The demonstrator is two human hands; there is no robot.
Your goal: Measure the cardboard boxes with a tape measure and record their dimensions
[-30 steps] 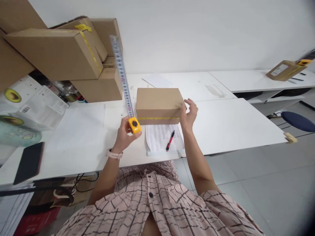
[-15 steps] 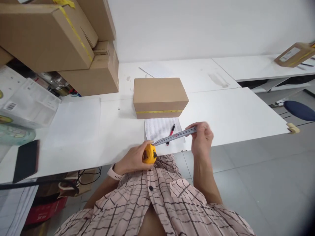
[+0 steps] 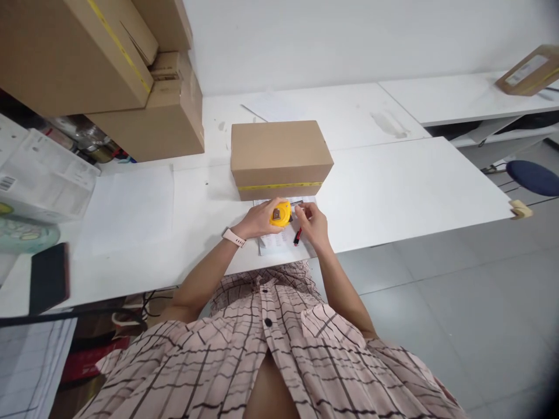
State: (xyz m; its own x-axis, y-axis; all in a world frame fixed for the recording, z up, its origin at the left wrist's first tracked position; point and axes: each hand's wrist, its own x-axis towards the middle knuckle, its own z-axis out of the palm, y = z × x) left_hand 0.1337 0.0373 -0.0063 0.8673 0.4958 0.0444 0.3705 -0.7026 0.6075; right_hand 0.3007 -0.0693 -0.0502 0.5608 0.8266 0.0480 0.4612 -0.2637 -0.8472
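A yellow tape measure [image 3: 280, 215] is gripped in my left hand [image 3: 258, 220], just in front of a closed cardboard box [image 3: 282, 148]. My right hand [image 3: 315, 226] is closed close beside it, thumb and fingers pinched at the short length of grey blade that shows between tape measure and box. The fingertips partly cover the blade's end. Beneath my hands lies a printed sheet [image 3: 271, 245], largely covered. A red and black pen [image 3: 297, 236] rests on the sheet, its upper part hidden by my right hand.
Stacked cartons [image 3: 151, 125] fill the back left of the white table [image 3: 393, 192]. A phone [image 3: 49, 278] lies at the left edge, near white paper [image 3: 126, 209]. Another carton [image 3: 530, 70] stands far right, above a blue stool [image 3: 537, 178].
The blade's visible length has become much shorter. Both hands have moved forward toward the box, and my right hand has come leftward, close to the tape measure.
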